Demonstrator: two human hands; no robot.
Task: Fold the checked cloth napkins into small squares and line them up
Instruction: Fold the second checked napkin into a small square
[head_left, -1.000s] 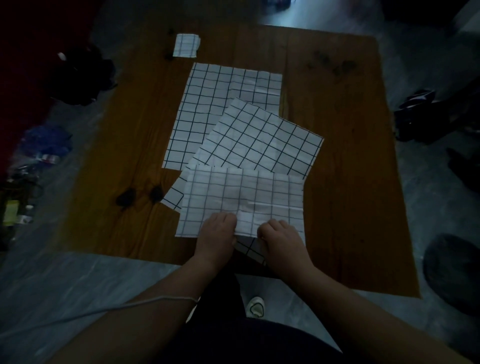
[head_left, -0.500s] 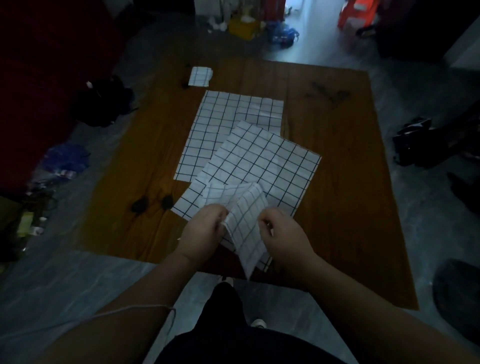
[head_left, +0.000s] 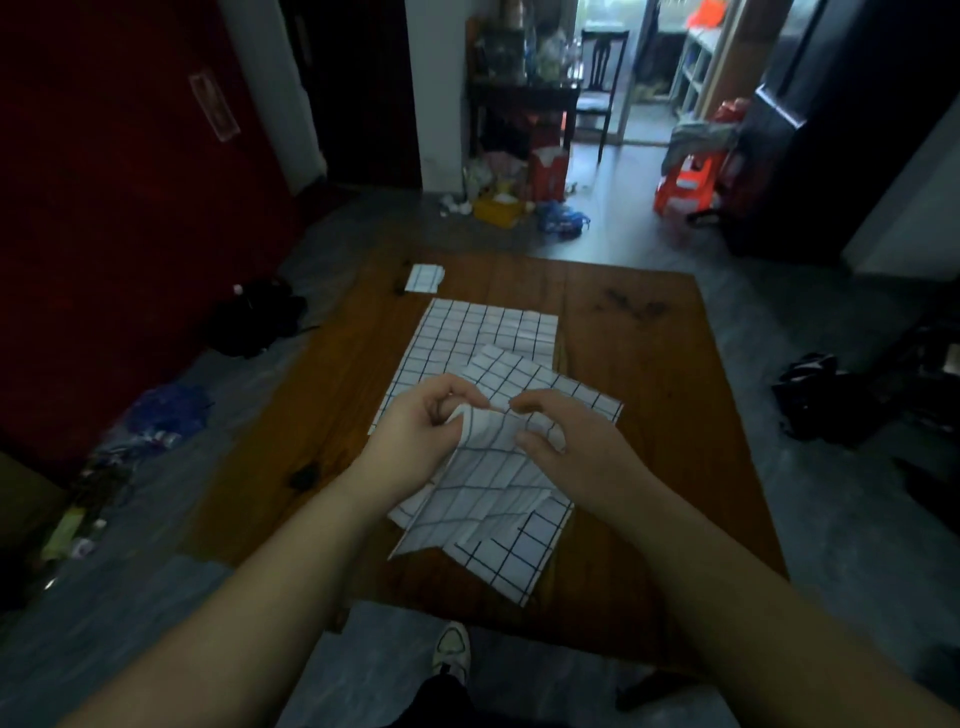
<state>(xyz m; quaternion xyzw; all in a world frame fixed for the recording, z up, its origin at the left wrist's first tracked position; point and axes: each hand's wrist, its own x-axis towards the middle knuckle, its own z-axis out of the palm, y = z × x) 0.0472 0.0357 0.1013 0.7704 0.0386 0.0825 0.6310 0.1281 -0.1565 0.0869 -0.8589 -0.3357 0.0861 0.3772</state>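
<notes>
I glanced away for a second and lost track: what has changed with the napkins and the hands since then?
The nearest napkin, which lay flat a second ago with both hands pinching its near edge, has been lifted. The left hand and right hand now hold it bunched between them, with the rest hanging down. The far napkin, the tilted napkin and the small folded square kept their places on the table.
</notes>
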